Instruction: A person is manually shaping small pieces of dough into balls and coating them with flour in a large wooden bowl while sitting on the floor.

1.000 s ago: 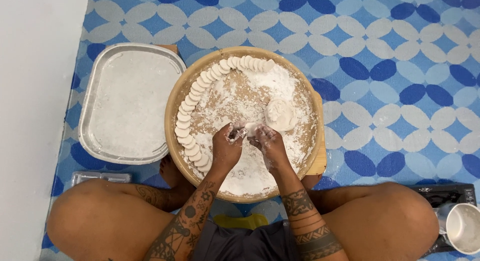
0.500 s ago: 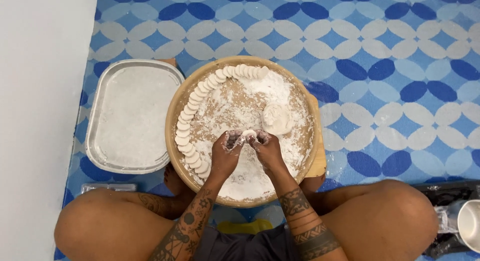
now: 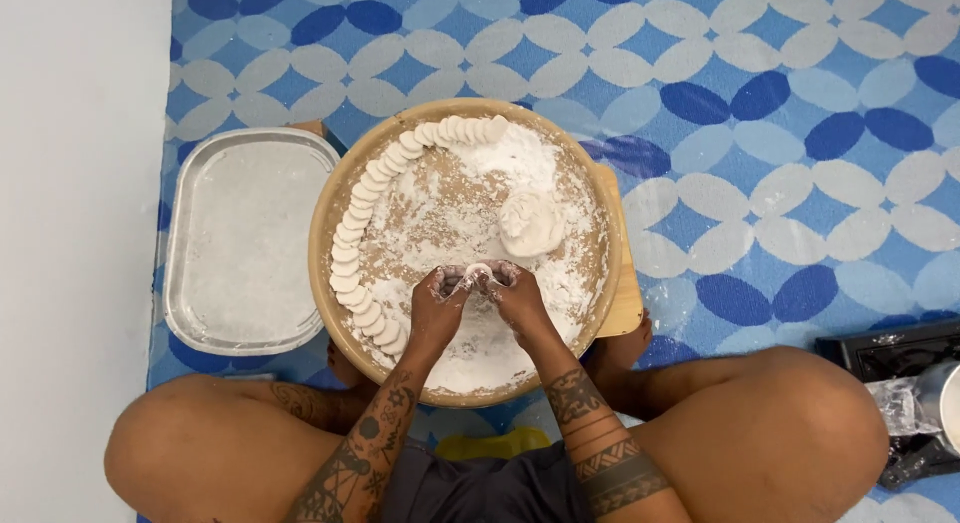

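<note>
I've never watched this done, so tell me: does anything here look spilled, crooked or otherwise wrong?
Nothing stands out. Flour is scattered inside the round wooden tray, not on the patterned mat. Dough discs line its left rim in a neat overlapping arc. The left hand and right hand pinch a small dough piece.

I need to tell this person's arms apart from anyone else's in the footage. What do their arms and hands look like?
Both forearms are bare, with no sleeves, and carry dark tattoos: bands and geometric patterns ring the right forearm, stars and patterned shapes run along the left forearm. The left hand and right hand wear no gloves and are dusted with white flour.
</note>
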